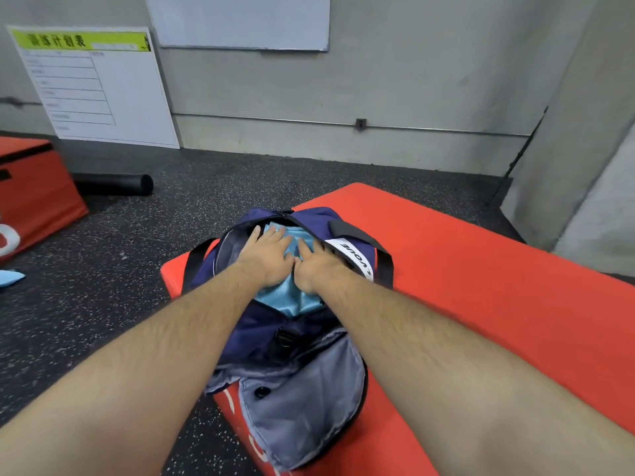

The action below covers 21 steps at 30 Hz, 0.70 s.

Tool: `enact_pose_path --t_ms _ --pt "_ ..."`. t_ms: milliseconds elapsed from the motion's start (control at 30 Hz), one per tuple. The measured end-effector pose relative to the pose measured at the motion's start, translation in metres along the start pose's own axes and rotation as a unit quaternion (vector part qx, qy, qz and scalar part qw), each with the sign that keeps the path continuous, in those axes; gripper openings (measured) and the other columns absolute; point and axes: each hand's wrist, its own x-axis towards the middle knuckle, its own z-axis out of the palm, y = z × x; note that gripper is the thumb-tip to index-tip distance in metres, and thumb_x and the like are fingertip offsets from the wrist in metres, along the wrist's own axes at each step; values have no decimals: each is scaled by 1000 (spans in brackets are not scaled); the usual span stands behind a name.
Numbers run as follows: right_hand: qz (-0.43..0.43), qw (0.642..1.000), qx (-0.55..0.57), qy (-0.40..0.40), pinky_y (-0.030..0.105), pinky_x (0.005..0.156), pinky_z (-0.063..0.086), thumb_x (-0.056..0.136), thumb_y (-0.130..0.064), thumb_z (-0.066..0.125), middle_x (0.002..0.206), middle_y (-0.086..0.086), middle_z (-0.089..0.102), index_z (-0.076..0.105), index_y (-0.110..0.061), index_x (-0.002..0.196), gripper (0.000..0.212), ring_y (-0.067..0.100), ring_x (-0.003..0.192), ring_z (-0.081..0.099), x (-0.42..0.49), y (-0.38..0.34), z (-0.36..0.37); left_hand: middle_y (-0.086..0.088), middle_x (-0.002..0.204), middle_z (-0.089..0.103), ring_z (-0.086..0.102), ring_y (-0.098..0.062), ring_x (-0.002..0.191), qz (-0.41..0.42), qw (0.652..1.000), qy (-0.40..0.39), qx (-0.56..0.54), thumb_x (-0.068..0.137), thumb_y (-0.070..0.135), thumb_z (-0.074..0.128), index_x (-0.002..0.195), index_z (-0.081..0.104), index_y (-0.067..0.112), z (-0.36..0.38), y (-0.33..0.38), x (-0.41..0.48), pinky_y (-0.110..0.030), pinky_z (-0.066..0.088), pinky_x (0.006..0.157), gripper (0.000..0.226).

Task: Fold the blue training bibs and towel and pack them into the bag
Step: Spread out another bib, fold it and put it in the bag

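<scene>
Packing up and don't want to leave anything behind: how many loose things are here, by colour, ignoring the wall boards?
Red pads: 2
Light blue cloth bundles: 2
Navy bag: 1
Black roller: 1
Total: 6

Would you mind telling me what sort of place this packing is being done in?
Probably a gym: a red padded mat, a black foam roller on speckled rubber flooring, and a schedule board against the wall.
</scene>
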Motion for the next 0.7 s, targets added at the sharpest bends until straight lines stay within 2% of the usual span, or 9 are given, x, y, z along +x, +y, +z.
enact_pose_path --t_ms 67,100,167,200,367,500,700 --pt "8 998 49 43 40 120 18 102 -23 35 166 8 3 7 -17 159 64 29 151 12 -14 -2 -1 -9 145 49 40 -27 135 11 998 67 -12 95 35 27 127 58 14 -14 7 -14 -44 26 113 49" --pt "7 994 71 81 40 116 26 99 -23 41 163 11 15 14 -16 157 64 30 147 24 -23 0 -3 -9 132 58 50 -29 124 10 994 105 -28 92 34 27 116 64 13 -21 11 -24 -44 35 105 49" --pt "-16 986 68 154 39 101 40 95 -18 46 144 15 42 35 -10 144 50 32 131 47 -47 6 -10 -11 116 64 58 -33 108 -9 984 165 -64 92 28 41 108 68 10 -38 24 -45 -46 45 92 36" --pt "-23 981 52 183 39 94 43 95 -15 47 135 15 50 41 -9 136 43 33 123 53 -60 11 -14 -12 112 64 58 -35 104 -17 980 186 -64 92 24 49 108 69 10 -46 32 -54 -47 47 88 29" --pt "15 967 23 253 40 88 47 93 -16 48 128 11 57 46 -12 129 36 33 116 57 -135 56 -33 -11 104 62 56 -34 98 29 973 222 -51 93 24 52 102 66 12 -87 109 -85 -42 43 78 21" --pt "58 955 -6 290 41 85 48 97 -23 45 122 8 62 50 -14 123 28 33 113 60 -205 113 -32 -12 99 62 58 -36 97 113 967 226 -36 89 23 52 97 65 11 -109 201 -94 -44 45 75 20" --pt "175 947 -9 268 39 87 45 98 -27 45 125 6 59 47 -19 130 33 31 115 58 -312 236 -1 -5 117 59 54 -29 113 221 957 177 -59 93 30 49 118 61 18 -109 369 -101 -41 41 89 31"
